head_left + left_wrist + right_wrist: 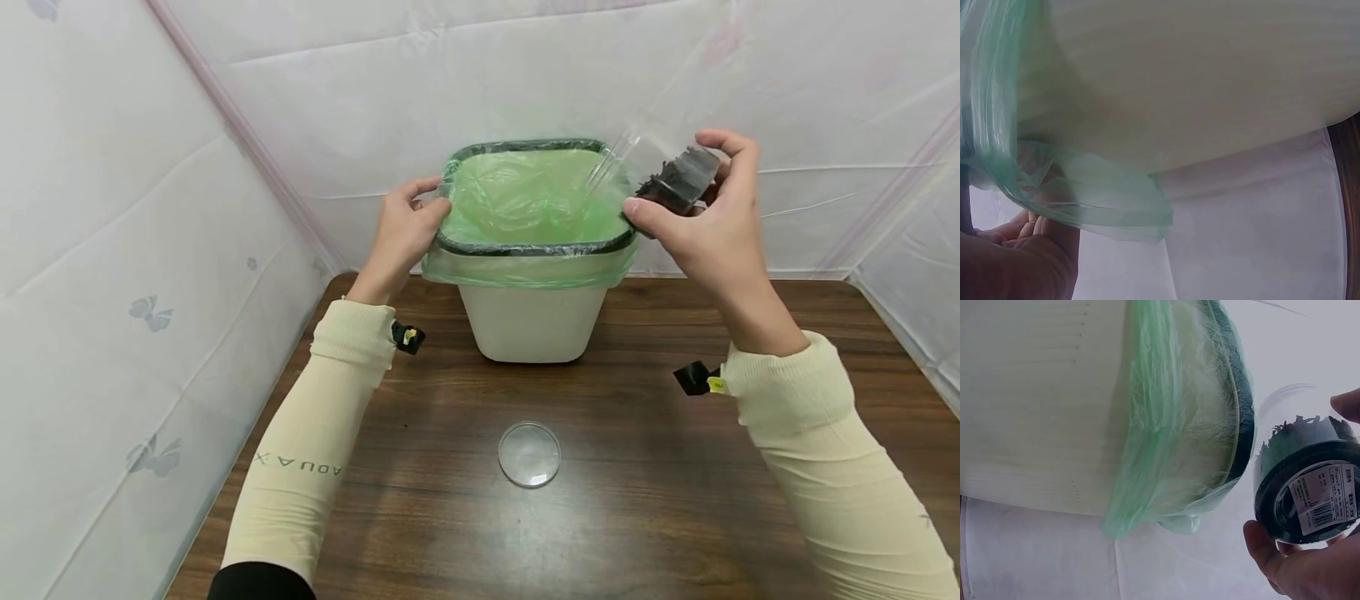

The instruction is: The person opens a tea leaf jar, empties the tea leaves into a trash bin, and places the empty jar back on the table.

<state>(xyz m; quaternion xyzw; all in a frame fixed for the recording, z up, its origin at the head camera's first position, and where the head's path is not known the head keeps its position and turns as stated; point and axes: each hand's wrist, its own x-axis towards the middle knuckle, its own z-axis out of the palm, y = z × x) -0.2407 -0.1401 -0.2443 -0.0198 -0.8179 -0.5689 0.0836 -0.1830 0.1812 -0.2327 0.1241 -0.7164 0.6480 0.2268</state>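
Observation:
A pale trash bin (532, 325) stands on the table, lined with a thin green plastic bag (517, 187) folded over its dark rim. At the bin's left rim my left hand (401, 229) grips the edge through the bag; in the left wrist view, loose bag film partly covers its fingers. My right hand (723, 225) holds a clear plastic jar (678, 179) of dark shredded bits, tilted with its mouth toward the bin, at the right rim. In the right wrist view the jar's base shows a white barcode label (1322, 499).
A round clear lid (529, 454) lies on the brown wooden table (637, 500) in front of the bin. White patterned sheeting (360, 92) hangs behind the table and along both sides.

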